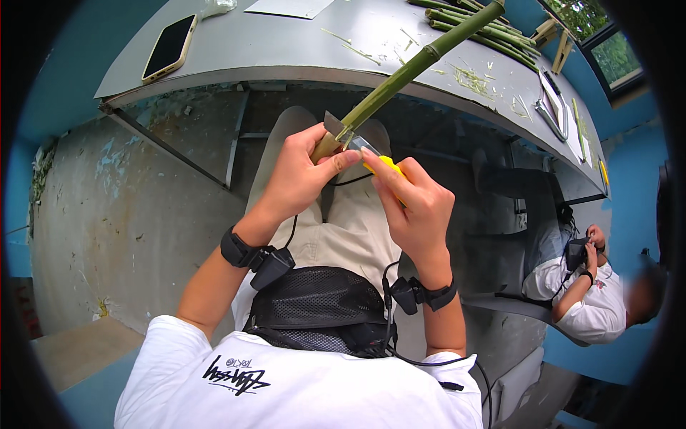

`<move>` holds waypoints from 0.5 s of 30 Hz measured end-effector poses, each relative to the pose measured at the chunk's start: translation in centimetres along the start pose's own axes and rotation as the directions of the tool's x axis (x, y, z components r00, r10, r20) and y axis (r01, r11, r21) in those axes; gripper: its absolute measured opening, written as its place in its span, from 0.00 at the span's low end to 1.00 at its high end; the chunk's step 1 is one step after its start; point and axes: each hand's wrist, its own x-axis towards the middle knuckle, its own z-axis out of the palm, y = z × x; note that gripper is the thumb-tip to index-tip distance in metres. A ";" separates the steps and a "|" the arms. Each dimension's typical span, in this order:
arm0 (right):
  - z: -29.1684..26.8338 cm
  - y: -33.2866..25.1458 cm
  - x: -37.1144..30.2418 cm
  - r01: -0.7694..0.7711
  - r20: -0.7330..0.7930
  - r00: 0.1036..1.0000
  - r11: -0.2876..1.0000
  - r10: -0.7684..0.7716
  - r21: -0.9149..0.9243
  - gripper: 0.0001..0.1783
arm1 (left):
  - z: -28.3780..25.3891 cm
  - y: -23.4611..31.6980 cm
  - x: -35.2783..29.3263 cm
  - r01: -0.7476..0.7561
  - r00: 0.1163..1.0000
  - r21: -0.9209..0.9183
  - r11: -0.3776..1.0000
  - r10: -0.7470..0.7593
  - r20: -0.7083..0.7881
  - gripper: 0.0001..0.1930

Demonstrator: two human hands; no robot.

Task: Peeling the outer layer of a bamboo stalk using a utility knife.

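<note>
Left hand (296, 175) closed around near end of green bamboo stalk (414, 64), far end propped on grey table (286, 50). Right hand (414, 204) clenched on yellow-handled knife (375, 159), blade bedded in cut end just beside left thumb. Likely risk: blade slipping off hard skin into thumb, or stalk rolling on table edge.

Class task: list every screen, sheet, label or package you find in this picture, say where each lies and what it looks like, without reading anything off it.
Phone: far left of the grey table, flat, dark rectangular screen, pale case.
Paper sheet: top edge of the table, pale, flat, cut off by the frame.
Clear plastic wrapper: beside the phone, crumpled.
Printed emblem: black, on the person's white shirt.
</note>
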 end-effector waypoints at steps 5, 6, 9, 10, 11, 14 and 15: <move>-0.2 -0.2 -0.1 0.018 -0.025 1.000 1.000 -0.018 -0.014 0.29 | 0.3 0.3 0.0 -0.031 0.999 0.003 1.000 0.032 -0.043 0.16; -0.2 -0.3 -0.1 0.020 -0.029 0.999 1.000 -0.020 -0.015 0.29 | 0.3 0.4 -0.1 -0.037 0.997 0.040 0.999 0.039 -0.064 0.17; 0.0 -0.3 -0.4 0.023 -0.066 0.998 1.000 -0.023 -0.002 0.28 | 0.5 0.6 -0.2 -0.049 0.990 0.158 0.986 0.069 -0.122 0.21; -0.1 -0.3 -0.4 0.025 -0.068 0.997 1.000 -0.025 -0.008 0.29 | 0.4 0.6 -0.3 -0.053 0.987 0.205 0.977 0.082 -0.137 0.23; -0.2 -0.4 -0.4 0.027 -0.070 0.997 1.000 -0.027 -0.012 0.29 | 0.4 0.7 -0.3 -0.055 0.984 0.252 0.966 0.096 -0.153 0.24; -0.2 -0.5 -0.5 0.040 -0.084 0.996 0.999 -0.042 -0.027 0.29 | 0.0 1.0 -0.5 -0.021 0.987 0.350 0.936 0.077 -0.144 0.21; -0.2 -0.6 -0.5 0.046 -0.090 0.995 0.998 -0.048 -0.032 0.29 | 0.0 0.9 -0.6 -0.016 0.986 0.358 0.933 0.075 -0.151 0.22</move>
